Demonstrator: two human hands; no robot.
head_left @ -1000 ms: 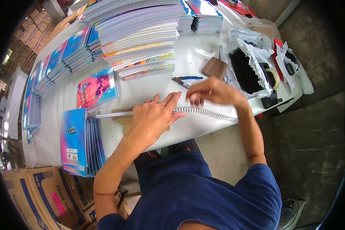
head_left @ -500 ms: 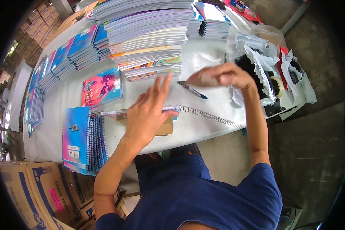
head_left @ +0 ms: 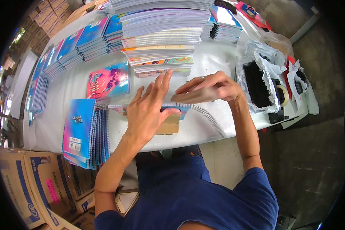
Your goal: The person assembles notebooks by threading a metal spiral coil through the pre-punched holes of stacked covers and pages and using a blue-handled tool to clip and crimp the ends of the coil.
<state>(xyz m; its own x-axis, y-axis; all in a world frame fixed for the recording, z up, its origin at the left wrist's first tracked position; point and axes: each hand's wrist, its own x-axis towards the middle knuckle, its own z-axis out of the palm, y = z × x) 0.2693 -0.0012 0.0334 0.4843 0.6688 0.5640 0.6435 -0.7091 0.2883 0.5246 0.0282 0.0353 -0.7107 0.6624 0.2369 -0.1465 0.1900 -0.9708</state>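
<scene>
My left hand (head_left: 146, 111) lies across a notebook (head_left: 118, 107) near the table's front edge, fingers stretched upward and thumb out to the right. From the notebook's right end a loose metal spiral coil (head_left: 207, 119) curves away toward the table edge. Just above the start of the coil is my right hand (head_left: 218, 87), its fingers stretched left and apart, the lower ones smeared by motion. Whether they touch the coil I cannot tell. A brown cardboard piece (head_left: 168, 126) sticks out below my left thumb.
Spiral notebooks with blue-pink covers (head_left: 79, 128) are stacked at left, beside a pink-blue printed cover (head_left: 109, 81). A tall stack of paper blocks (head_left: 163, 28) stands behind my hands. Right are a torn-paper-lined container (head_left: 258, 84) and a tape roll (head_left: 283, 95). Cardboard boxes (head_left: 46, 188) sit lower left.
My right hand has moved left and down, closer to the start of the coil. The coil's free end hangs lower and nearer. The pen seen earlier is now hidden. The view has shifted slightly.
</scene>
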